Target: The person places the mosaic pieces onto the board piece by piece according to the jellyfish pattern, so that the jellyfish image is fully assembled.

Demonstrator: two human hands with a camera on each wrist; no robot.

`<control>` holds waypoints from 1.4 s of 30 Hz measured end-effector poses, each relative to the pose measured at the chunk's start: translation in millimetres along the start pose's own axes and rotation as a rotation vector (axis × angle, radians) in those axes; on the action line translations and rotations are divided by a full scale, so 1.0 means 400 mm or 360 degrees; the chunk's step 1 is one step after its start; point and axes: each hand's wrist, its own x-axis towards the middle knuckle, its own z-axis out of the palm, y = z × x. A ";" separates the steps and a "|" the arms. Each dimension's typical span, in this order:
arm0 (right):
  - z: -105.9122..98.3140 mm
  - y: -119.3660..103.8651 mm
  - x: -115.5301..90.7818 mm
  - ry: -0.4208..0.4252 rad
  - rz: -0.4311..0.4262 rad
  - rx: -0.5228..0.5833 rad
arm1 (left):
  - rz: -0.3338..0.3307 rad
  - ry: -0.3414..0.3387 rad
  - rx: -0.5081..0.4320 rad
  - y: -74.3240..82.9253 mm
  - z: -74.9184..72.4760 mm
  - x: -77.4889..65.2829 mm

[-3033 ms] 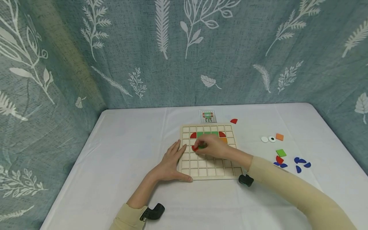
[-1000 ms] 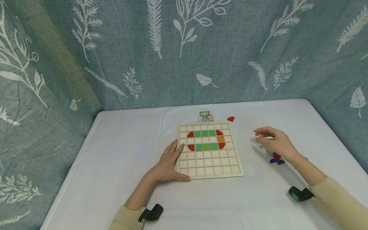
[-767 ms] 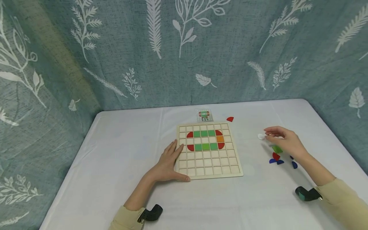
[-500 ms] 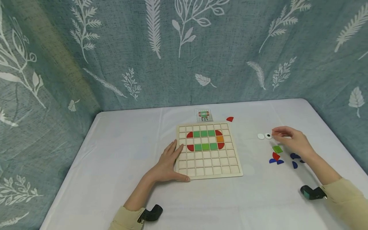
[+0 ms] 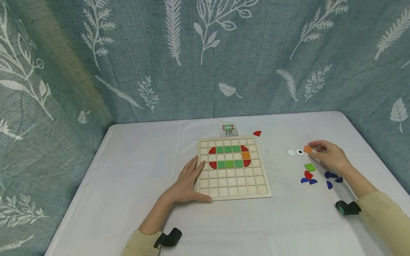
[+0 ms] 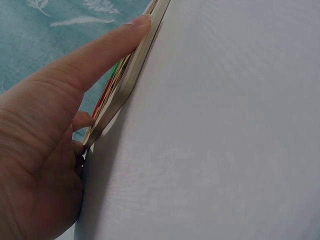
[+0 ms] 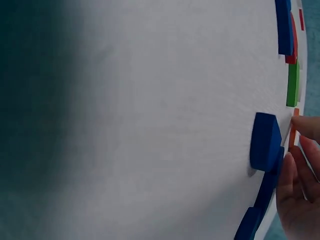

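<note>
My right hand (image 5: 331,156) pinches an orange square tile (image 5: 308,149) between thumb and fingers, at the right of the table. In the right wrist view the same orange tile (image 7: 294,131) shows edge-on at the fingertips. My left hand (image 5: 187,181) lies with spread, straight fingers along the left edge of a wooden grid board (image 5: 237,181), its thumb at the near left corner. Set in the board are green squares (image 5: 227,149), red quarter-circles at the corners of the pattern, and one orange square (image 5: 246,155) on the right side.
Beside the held tile lie a white disc (image 5: 291,153) and an eye disc (image 5: 299,152). Nearer are a green square (image 5: 310,167), a red quarter-circle (image 5: 308,175) and several blue pieces (image 5: 329,185). A pattern card (image 5: 228,129) and another red piece (image 5: 257,133) lie behind the board.
My right hand has left the board, where a green square now fills the lower row, and moved right to the loose pieces. It now pinches the orange tile. My left hand has stayed put.
</note>
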 end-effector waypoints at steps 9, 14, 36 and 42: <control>0.010 0.007 0.007 0.0093 -0.0004 -0.0046 | -0.0006 -0.0003 -0.0010 -0.001 -0.001 -0.001; 0.008 0.000 0.003 0.0162 -0.0010 -0.0072 | -0.0003 -0.0013 -0.0010 -0.001 -0.001 0.001; 0.172 -0.262 0.022 -0.0196 -0.0259 0.0340 | -0.0006 -0.0003 -0.0010 0.004 -0.001 -0.003; 0.225 -0.322 0.028 -0.0292 -0.0374 0.0446 | -0.0006 0.0004 0.0001 0.004 -0.002 -0.003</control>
